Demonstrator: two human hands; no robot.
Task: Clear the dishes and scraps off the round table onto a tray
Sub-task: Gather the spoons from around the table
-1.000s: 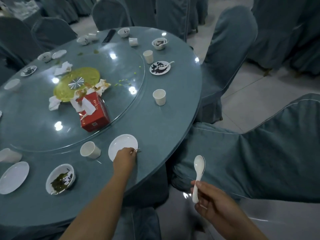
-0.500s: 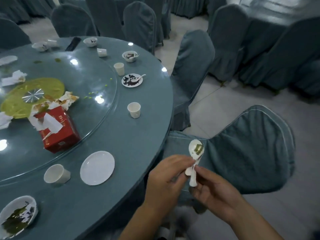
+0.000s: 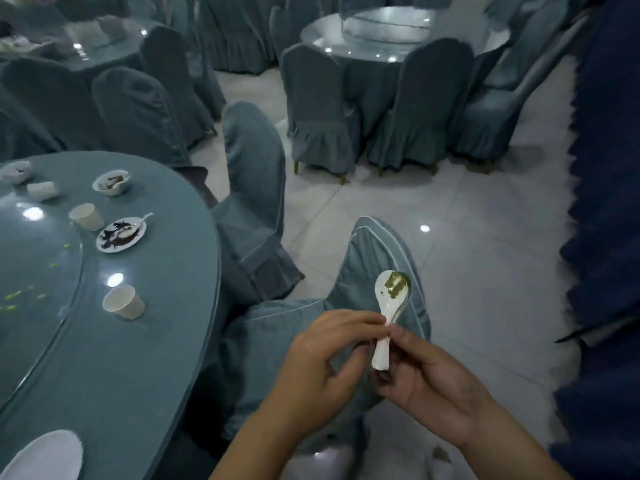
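Holding the soiled white spoon (image 3: 391, 292) right of the round table (image 3: 138, 358), your left hand (image 3: 325, 358) pinches its handle while your right hand (image 3: 426, 379) curls round the lower end. A cup (image 3: 123, 302), a bowl (image 3: 111, 182) and a dirty plate (image 3: 120, 234) sit uncleared; no tray shows.

Quick pass on my feed: only hands and forearms of the body show, both cut off by the bottom edge. Left hand (image 3: 322, 368) bare, fingers (image 3: 349, 318) bare, knuckles and skin creases readable, nails too blurred for me to call. Left forearm (image 3: 256, 445) bare all the way to the frame edge, slim, smooth outline, slightly soft from motion blur. Right hand (image 3: 426, 379) bare too, partly in shadow, faint creases across it. Right forearm (image 3: 512, 448) bare to the frame edge as well, same slim build. Both wrists bare. Whatever is worn further up stays outside my view, so I can't tell sleeves or clothing.
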